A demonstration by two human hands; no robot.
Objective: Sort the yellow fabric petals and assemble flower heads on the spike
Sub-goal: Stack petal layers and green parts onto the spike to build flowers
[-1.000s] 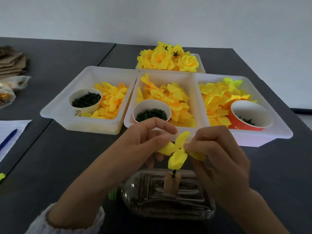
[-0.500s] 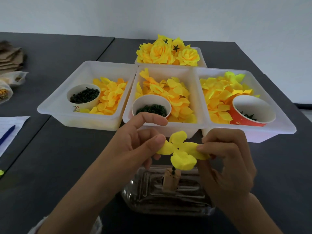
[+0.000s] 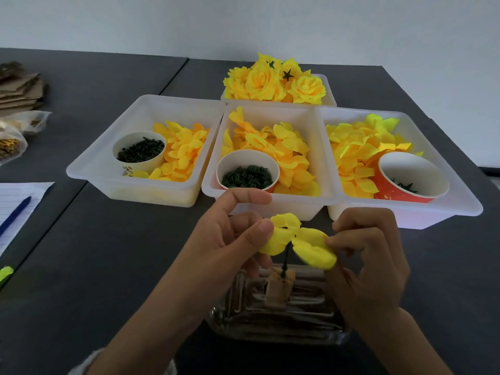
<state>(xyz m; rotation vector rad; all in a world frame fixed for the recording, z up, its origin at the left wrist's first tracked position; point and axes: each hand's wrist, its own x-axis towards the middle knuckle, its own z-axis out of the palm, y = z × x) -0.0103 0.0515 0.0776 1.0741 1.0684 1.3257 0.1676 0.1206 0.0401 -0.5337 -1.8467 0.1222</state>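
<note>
Counts on the dark table

Four white plastic bins (image 3: 151, 109); three paper cups (image 3: 139, 151) of dark green pieces, one per front bin; two hands, left hand (image 3: 227, 239) and right hand (image 3: 370, 255); one four-lobed yellow petal piece (image 3: 297, 240); one dark spike (image 3: 286, 257); one cork (image 3: 278, 289); one blue pen (image 3: 15, 215).

yellow petal piece (image 3: 297, 243) | four-lobed, held flat | dark spike (image 3: 285, 257) through its centre

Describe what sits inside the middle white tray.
The middle white tray holds loose yellow petals and a paper cup of small dark green rings. The tray floor under them is covered.
</note>
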